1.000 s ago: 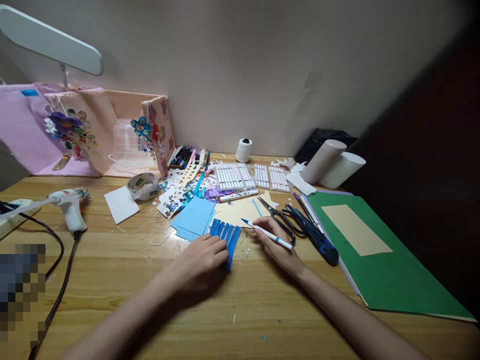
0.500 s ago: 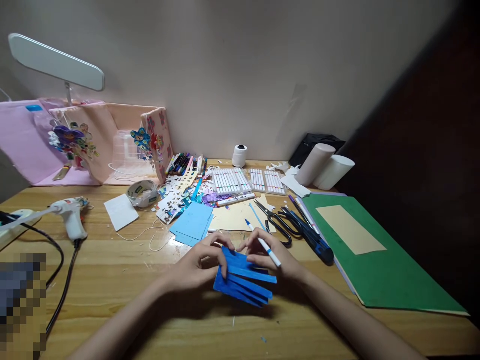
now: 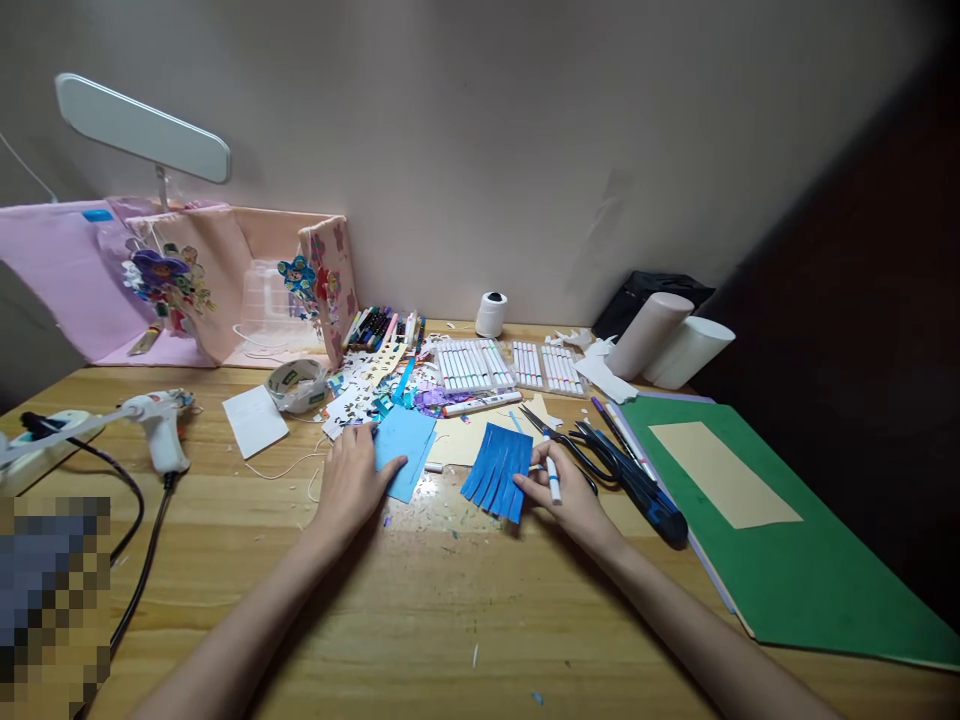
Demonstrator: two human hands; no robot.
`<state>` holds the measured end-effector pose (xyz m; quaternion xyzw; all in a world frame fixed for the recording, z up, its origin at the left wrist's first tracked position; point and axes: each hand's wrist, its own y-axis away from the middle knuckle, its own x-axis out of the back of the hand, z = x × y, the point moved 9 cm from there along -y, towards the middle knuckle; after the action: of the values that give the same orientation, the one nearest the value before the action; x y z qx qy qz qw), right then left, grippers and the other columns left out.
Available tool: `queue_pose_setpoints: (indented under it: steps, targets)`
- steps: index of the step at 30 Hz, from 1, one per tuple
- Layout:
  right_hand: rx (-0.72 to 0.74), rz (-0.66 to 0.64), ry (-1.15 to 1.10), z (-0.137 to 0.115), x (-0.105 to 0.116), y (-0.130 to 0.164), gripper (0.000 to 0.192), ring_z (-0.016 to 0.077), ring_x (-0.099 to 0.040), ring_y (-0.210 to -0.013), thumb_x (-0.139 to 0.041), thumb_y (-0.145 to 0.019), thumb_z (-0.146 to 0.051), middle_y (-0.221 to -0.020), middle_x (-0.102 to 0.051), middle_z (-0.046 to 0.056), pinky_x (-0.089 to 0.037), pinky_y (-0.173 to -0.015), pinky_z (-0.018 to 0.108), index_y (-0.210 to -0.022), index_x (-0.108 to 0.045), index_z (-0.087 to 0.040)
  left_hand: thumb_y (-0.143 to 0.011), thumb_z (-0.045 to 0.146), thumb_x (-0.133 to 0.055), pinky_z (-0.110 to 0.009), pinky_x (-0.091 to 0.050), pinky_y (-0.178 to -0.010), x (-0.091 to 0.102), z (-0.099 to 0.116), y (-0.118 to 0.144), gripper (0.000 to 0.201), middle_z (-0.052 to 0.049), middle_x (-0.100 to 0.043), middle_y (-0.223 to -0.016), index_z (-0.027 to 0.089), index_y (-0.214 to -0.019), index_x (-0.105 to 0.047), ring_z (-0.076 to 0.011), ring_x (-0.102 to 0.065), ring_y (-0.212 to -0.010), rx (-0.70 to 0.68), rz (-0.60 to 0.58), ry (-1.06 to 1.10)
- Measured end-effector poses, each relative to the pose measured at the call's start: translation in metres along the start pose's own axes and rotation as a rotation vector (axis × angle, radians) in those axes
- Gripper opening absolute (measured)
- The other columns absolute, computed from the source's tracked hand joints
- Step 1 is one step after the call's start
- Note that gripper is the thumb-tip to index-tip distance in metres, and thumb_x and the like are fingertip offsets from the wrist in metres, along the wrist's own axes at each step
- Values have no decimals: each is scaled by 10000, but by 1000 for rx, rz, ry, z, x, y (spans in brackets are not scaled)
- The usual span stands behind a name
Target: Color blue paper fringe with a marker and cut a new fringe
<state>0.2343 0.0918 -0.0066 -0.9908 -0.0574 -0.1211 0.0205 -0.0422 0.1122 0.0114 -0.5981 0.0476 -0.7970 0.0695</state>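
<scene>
My left hand [image 3: 352,472] grips the left side of some light blue paper [image 3: 406,452], its thumb lying across the lower part. Between the thumb and fingers of my right hand [image 3: 566,490] is a darker blue paper strip sheet [image 3: 498,470], cut into a fringe whose strips hang toward me. A white marker with a blue band [image 3: 553,480] is tucked in that same hand, its tip hidden. Under and behind the fringed paper lies cream paper [image 3: 459,443]. Black-handled scissors [image 3: 574,445] rest just beyond my right hand.
Paper scraps [image 3: 367,385], boxed markers [image 3: 472,366] and a thread spool [image 3: 491,314] crowd the back. A glue gun [image 3: 161,430] and tape roll [image 3: 295,384] are on the left. To the right lie a blue cutter [image 3: 645,495] and green sheet [image 3: 810,570].
My left hand has let go of the fringed blue paper and moved left onto the light blue paper. My right hand now holds the fringed paper alone, with its strips turned toward me.
</scene>
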Motion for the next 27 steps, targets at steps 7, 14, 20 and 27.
queue_pose_setpoints:
  steps: [7, 14, 20, 27]
  targets:
    - [74, 153, 119, 2, 29, -10, 292, 214, -598, -837, -636, -757, -406, -978, -603, 87, -498, -726, 359, -911, -480, -213, -736, 476, -617, -352, -436, -822, -3, -17, -7, 536, -117, -546, -1091, 154, -1154, -518, -273, -556, -995, 91, -47, 127]
    - [151, 204, 217, -9, 42, -13, 205, 214, -592, -815, -593, -808, -364, -946, -624, 89, -476, -749, 374, -905, -520, -198, -736, 479, -602, -309, -413, -652, 13, -21, -14, 317, -51, -580, -817, 178, -825, -562, -234, -564, -777, 45, 29, 192]
    - [190, 74, 293, -19, 21, -4, 121, 218, -610, -846, -540, -848, -288, -943, -642, 81, -461, -751, 364, -925, -562, -197, -784, 544, -502, -299, -408, -617, 16, -27, -18, 408, -42, -569, -706, 176, -633, -591, -214, -554, -689, 49, 59, 432]
    - [382, -370, 383, -37, -30, 19, 61, 221, -621, -901, -627, -799, -203, -966, -700, 64, -455, -798, 389, -761, -581, -215, -775, 534, -530, -330, -442, -810, 30, -37, -21, 425, -92, -648, -971, 135, -848, -660, -250, -572, -924, 121, 228, 770]
